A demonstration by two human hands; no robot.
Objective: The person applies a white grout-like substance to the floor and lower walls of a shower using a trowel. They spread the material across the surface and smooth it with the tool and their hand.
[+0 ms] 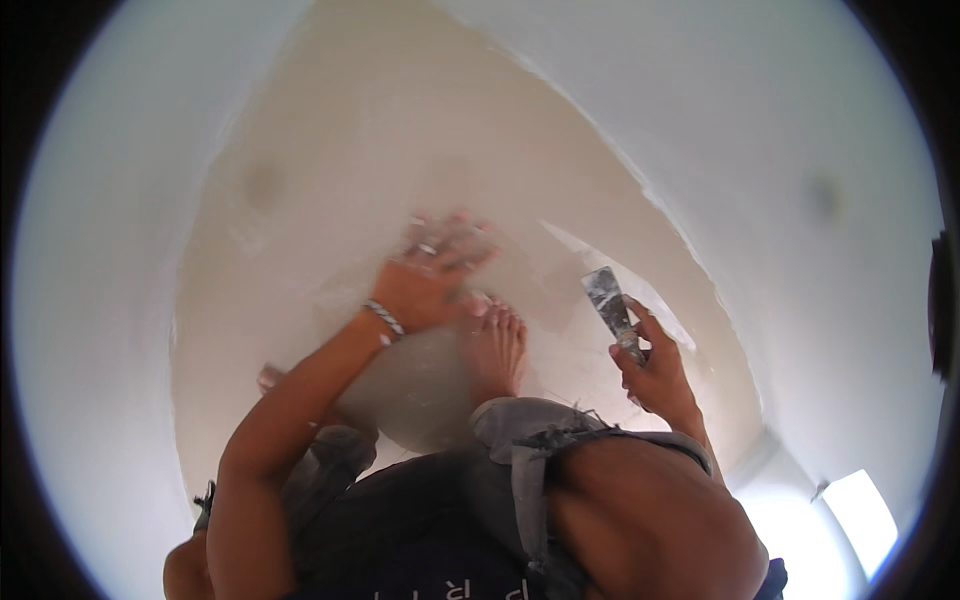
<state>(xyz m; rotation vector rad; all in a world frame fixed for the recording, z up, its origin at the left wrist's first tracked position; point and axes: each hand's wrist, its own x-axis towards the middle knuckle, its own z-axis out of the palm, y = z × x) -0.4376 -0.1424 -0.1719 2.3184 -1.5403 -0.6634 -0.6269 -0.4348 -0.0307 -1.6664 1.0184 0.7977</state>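
Right hand (660,375) is clamping around a flat metal scraper (604,295), white-smeared, right of the bare foot (498,352); left hand (425,285) is showing blurry, fingers apart, over smooth beige floor (400,120), can't tell if touching.

left hand (430,268): over smooth beige floor (400,120), ahead-left of bare right foot (498,350) | flat grey metal scraper (605,295): in right hand (658,378), right of foot | smooth white walls (820,290): left and right of floor
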